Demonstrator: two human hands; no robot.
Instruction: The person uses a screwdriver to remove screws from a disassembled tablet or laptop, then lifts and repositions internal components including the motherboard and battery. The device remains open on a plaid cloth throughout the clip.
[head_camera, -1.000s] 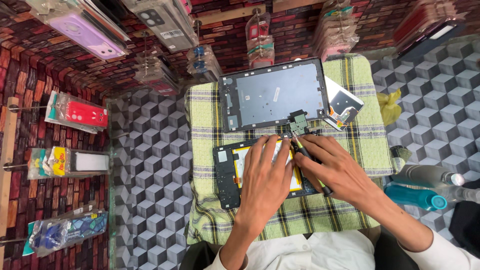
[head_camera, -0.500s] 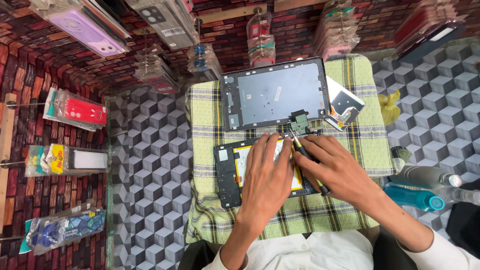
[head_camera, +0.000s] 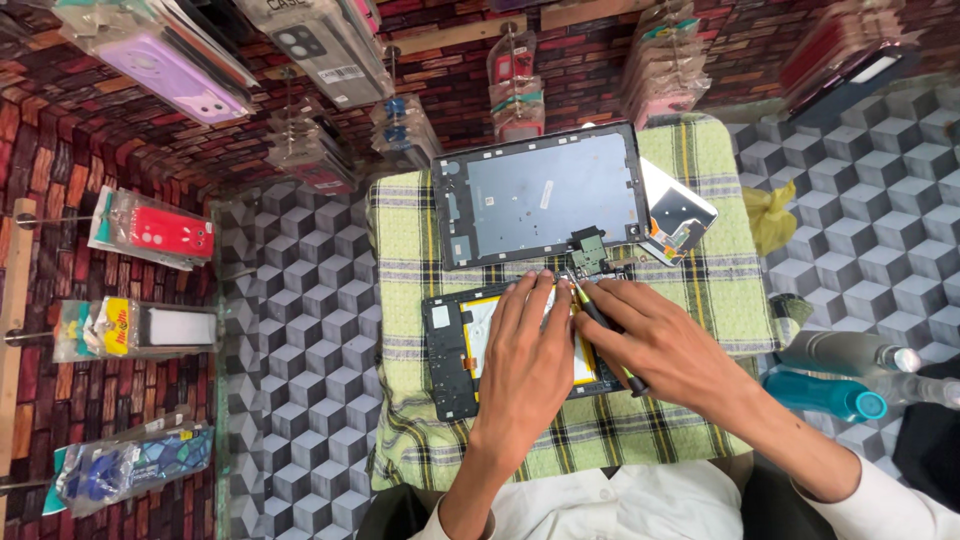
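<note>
Fingers (head_camera: 530, 300) of the left hand (head_camera: 525, 365) are lying flat and together, pressing on the opened tablet (head_camera: 450, 350), a dark rectangular frame with a yellow-edged battery inside. Those of the right hand (head_camera: 665, 345) are clamping round a slim black screwdriver (head_camera: 605, 325), its tip meeting a small green circuit board (head_camera: 585, 250) at the tablet's top edge. Everything is sitting on a soft green checked cloth (head_camera: 400, 270), beside a flat grey back cover (head_camera: 545, 195), over the cube-patterned counter (head_camera: 290, 330).

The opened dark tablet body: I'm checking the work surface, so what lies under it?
The opened dark tablet body lies on a green checked cloth. The left hand covers its middle.
</note>
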